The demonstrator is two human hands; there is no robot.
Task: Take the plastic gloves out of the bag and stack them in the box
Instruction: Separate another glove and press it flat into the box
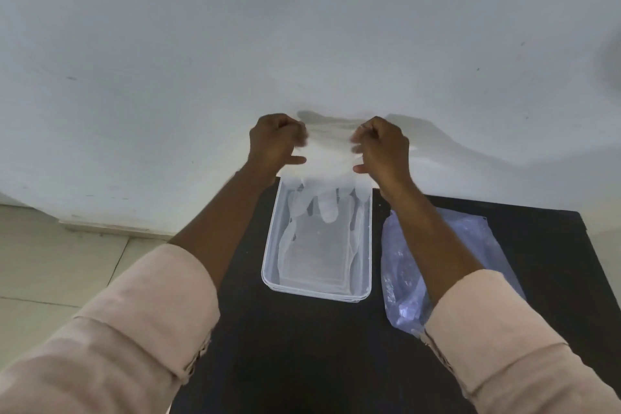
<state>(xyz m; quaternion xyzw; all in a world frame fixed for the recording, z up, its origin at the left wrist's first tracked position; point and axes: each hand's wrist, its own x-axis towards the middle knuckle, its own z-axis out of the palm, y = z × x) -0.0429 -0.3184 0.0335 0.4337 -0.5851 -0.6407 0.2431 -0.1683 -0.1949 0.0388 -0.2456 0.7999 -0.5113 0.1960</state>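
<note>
A clear plastic glove [327, 158] hangs stretched between my two hands above the far end of the clear plastic box [268, 274]. My left hand [275, 143] pinches its left edge and my right hand [383, 148] pinches its right edge. The glove's fingers dangle down into the box, where more clear gloves [316, 252] lie flat. The bluish plastic bag [400, 265] lies to the right of the box, partly under my right forearm.
The box and bag rest on a black table [302, 346] pushed against a white wall [302, 27]. Pale floor tiles [50, 262] show to the left of the table.
</note>
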